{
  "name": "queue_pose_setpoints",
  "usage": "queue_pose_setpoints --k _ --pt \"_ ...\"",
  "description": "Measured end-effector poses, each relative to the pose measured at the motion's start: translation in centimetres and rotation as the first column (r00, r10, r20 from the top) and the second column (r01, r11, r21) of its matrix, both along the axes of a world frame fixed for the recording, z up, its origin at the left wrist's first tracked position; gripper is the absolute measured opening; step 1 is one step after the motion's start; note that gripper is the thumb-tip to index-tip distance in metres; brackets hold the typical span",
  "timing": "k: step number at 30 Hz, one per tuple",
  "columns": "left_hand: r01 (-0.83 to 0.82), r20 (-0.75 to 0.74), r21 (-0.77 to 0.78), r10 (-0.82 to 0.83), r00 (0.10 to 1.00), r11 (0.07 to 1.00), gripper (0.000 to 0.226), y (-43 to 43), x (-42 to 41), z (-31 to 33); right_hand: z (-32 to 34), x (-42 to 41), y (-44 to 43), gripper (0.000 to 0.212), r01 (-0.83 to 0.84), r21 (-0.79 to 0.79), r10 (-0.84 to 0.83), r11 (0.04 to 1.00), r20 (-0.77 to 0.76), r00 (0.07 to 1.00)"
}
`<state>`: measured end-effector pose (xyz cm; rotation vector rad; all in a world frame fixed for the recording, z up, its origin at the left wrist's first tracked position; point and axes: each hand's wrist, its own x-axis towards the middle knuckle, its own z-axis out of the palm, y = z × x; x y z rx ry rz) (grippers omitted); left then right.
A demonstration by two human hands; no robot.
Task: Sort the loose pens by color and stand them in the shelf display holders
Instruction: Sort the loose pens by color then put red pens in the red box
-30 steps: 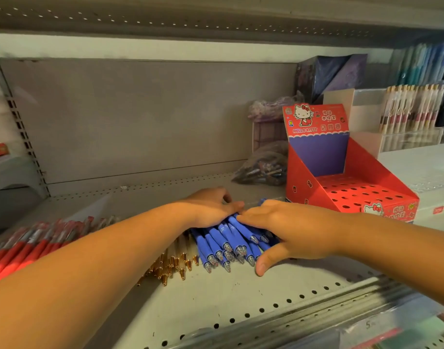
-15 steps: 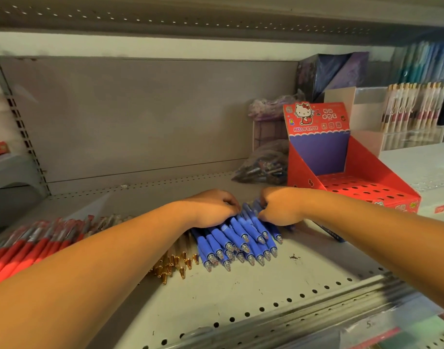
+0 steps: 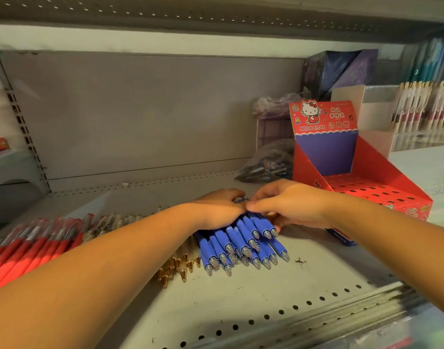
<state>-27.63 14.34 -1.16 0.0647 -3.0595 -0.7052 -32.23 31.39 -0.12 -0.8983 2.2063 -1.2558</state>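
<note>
Far left on the pale perforated metal shelf (image 3: 241, 311) lies a row of red pens (image 3: 27, 248) with smooth barrels, too blurred to count. Right of them is a loose heap of clear pens with cone-shaped gold tips (image 3: 175, 268); about ten tips show.

At the middle lie the blue pens (image 3: 241, 245) in one fanned bundle, with matte blue grips and clear pointed tips facing near. More than a dozen tips show, but the exact count cannot be told.

The left hand (image 3: 216, 210) lies palm down on the bundle's far half, its fingers curled over the far ends and holding them. The right hand (image 3: 289, 205) meets it from the right, with its thumb on top and its fingers tucked under the right edge, gripping the same pens.

Just right stands one red cardboard display box (image 3: 367, 177) with a stepped floor punched with round holes. A crinkled plastic bag (image 3: 266, 162) lies beside it on the far left.
</note>
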Motion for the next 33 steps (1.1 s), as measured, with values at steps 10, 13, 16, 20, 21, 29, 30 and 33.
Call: queue_pose_setpoints --k 10,13,16,20,21,29,30,33 --pt "-0.101 0.040 0.120 0.097 0.995 0.988 0.058 -0.2 -0.1 0.2 -0.4 -0.2 -0.1 0.029 0.020 0.004 -0.020 1.000 0.128 0.992" --pt "-0.131 0.063 0.119 0.124 0.990 0.984 0.068 -0.2 -0.1 0.2 -0.3 -0.3 -0.1 0.026 0.085 0.021 -0.088 0.996 0.148 0.985" --pt "-0.133 0.047 0.073 0.130 0.990 0.988 0.058 -0.1 0.0 0.4 -0.4 -0.2 -0.1 0.027 0.139 0.101 -0.143 0.985 0.031 0.989" --pt "-0.096 0.061 -0.033 0.098 0.993 0.995 0.051 0.3 0.1 0.0 -0.4 -0.1 0.0 0.022 0.153 0.187 -0.133 0.970 -0.114 0.984" --pt "-0.086 0.049 -0.060 0.089 0.995 0.995 0.050 0.5 0.1 -0.2 -0.4 -0.1 0.0 0.019 0.147 0.193 -0.120 0.970 -0.145 0.982" --pt "-0.068 0.001 -0.068 0.069 0.998 0.995 0.075 0.0 0.0 -0.7 -0.2 -0.2 0.3 0.019 0.075 0.108 -0.068 0.991 -0.074 0.995" --pt "-0.063 0.003 -0.065 0.063 0.998 0.996 0.076 -0.1 0.0 -0.7 -0.2 -0.1 0.3 0.019 0.064 0.121 -0.055 0.991 -0.078 0.995" --pt "-0.067 0.009 -0.057 0.068 0.998 0.996 0.083 -0.1 0.0 -0.8 -0.4 -0.1 0.2 0.022 0.065 0.154 -0.048 0.986 -0.111 0.993"
